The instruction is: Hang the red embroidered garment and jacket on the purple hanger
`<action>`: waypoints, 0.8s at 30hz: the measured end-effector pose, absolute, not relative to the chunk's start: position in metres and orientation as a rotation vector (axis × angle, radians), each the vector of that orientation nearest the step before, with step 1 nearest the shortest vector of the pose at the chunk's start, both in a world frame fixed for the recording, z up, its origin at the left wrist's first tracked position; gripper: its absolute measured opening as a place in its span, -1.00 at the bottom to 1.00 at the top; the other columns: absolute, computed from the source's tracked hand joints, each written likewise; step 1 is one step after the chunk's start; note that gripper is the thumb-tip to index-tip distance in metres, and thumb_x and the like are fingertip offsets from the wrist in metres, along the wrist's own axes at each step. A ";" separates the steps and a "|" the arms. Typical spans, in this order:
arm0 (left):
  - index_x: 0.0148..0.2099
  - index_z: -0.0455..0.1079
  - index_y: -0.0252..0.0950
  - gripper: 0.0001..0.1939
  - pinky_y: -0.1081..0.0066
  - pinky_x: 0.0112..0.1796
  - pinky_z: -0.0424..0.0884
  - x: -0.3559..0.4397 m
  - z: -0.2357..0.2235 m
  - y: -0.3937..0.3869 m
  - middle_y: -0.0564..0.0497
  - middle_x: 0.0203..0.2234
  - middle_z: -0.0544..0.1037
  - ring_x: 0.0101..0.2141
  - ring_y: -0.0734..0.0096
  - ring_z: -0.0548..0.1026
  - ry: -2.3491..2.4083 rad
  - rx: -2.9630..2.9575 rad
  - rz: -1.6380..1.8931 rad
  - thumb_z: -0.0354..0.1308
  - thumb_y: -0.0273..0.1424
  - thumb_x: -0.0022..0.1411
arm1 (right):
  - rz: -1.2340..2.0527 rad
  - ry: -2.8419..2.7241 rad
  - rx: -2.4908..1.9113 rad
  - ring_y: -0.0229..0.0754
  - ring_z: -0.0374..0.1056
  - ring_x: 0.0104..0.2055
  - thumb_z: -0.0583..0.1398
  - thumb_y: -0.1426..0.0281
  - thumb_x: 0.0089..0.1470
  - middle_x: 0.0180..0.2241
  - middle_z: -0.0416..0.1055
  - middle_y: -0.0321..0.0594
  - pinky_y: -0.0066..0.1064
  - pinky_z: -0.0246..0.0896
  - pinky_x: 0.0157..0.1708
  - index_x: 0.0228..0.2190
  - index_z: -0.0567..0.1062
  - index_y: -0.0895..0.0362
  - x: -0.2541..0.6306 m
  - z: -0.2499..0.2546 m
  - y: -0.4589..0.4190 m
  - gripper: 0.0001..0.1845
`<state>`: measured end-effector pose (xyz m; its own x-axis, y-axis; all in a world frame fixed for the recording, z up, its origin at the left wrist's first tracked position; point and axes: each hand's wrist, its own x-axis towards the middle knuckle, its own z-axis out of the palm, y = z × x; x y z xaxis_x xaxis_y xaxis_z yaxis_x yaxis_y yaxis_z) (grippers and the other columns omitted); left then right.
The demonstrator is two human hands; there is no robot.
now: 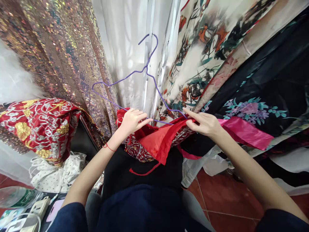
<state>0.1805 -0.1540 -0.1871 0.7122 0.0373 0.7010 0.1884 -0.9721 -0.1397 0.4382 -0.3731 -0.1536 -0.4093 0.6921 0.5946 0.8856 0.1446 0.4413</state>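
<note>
A red garment (156, 141) with silver embroidery and a plain red lining lies across my lap, a thin red cord trailing from it. Standing up out of the garment is a purple wire hanger (146, 67), its hook upward and its lower bar running along the garment's upper edge. My left hand (132, 121) is closed on the garment's left part, by the hanger's bar. My right hand (204, 123) pinches the garment's edge near the hanger's right corner, its index finger stretched along the wire. Pink satin ribbon (248, 130) extends beyond my right hand.
On the left, another red embroidered garment (43, 129) lies over a dark surface, above a white dotted drawstring bag (60, 172). A plastic bottle (19, 197) and a power strip (37, 211) are at lower left. Sequined fabric (65, 48), printed cloth (205, 35) and dark floral clothing (260, 83) hang ahead.
</note>
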 end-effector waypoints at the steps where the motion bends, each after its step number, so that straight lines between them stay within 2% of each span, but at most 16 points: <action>1: -0.44 0.37 -0.25 -0.47 0.32 -0.37 0.09 0.181 -0.186 -0.158 0.06 -0.61 0.47 -0.51 0.41 0.36 -0.202 -2.735 -1.107 -0.07 -0.02 0.44 | -1.066 -2.157 -1.592 -0.33 0.18 -0.59 0.02 0.56 0.20 -0.14 0.64 -0.15 -0.39 0.16 -0.54 -0.50 0.40 0.03 0.441 -0.151 -0.370 -0.69; 5: -0.42 0.43 -0.26 -0.46 0.31 -0.36 0.09 0.191 -0.190 -0.172 0.02 -0.55 0.55 -0.47 0.39 0.44 -0.306 -2.812 -1.076 -0.08 -0.03 0.44 | -0.982 -2.139 -1.647 -0.29 0.26 -0.54 -0.01 0.47 0.28 -0.12 0.63 -0.13 -0.35 0.21 -0.50 -0.46 0.44 0.02 0.448 -0.139 -0.354 -0.66; 10: -0.27 0.55 -0.26 -0.59 0.31 -0.29 0.20 0.209 -0.190 -0.181 -0.04 -0.41 0.66 -0.35 0.31 0.57 -0.526 -2.914 -0.923 -0.03 -0.17 0.46 | -0.991 -2.066 -1.614 -0.24 0.39 -0.42 -0.02 0.44 0.32 -0.03 0.59 -0.11 -0.29 0.29 -0.36 -0.36 0.49 0.01 0.448 -0.121 -0.317 -0.68; 14: -0.02 0.58 -0.20 -0.69 0.30 -0.22 0.29 0.216 -0.182 -0.177 -0.10 -0.24 0.69 -0.24 0.24 0.62 -0.682 -3.022 -0.759 0.02 -0.30 0.44 | -0.997 -1.996 -1.581 -0.18 0.42 -0.33 -0.01 0.43 0.31 -0.05 0.58 -0.13 -0.26 0.30 -0.31 -0.28 0.51 0.00 0.443 -0.106 -0.287 -0.70; 17: -0.02 0.59 -0.22 -0.67 0.28 -0.20 0.32 0.223 -0.181 -0.177 -0.15 -0.25 0.69 -0.21 0.17 0.63 -0.776 -3.021 -0.710 -0.01 -0.32 0.43 | -0.946 -1.909 -1.530 -0.08 0.42 -0.20 0.00 0.36 0.31 -0.12 0.55 -0.09 -0.18 0.32 -0.20 -0.26 0.49 0.03 0.436 -0.100 -0.268 -0.74; 20: -0.09 0.57 -0.29 -0.67 0.24 -0.18 0.32 0.233 -0.186 -0.176 -0.19 -0.29 0.67 -0.25 0.14 0.62 -0.812 -2.984 -0.759 -0.04 -0.36 0.42 | -0.680 -1.899 -1.448 -0.02 0.39 -0.10 0.07 0.30 0.28 -0.18 0.49 -0.10 -0.13 0.31 -0.07 -0.26 0.44 0.04 0.429 -0.101 -0.253 -0.84; 24: -0.08 0.50 -0.35 -0.73 0.18 -0.18 0.32 0.234 -0.198 -0.164 -0.21 -0.31 0.65 -0.26 0.10 0.59 -0.748 -2.932 -0.958 -0.03 -0.45 0.37 | -0.203 -1.949 -1.463 -0.13 0.34 -0.28 0.06 0.27 0.28 -0.32 0.41 -0.21 -0.23 0.31 -0.15 -0.23 0.36 0.05 0.417 -0.108 -0.241 -0.86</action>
<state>0.2336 -0.1641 -0.1977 0.7067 0.4449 0.5501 0.4256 -0.8885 0.1718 0.4171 -0.2409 -0.1079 -0.1344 0.7894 0.5990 0.8960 0.3551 -0.2668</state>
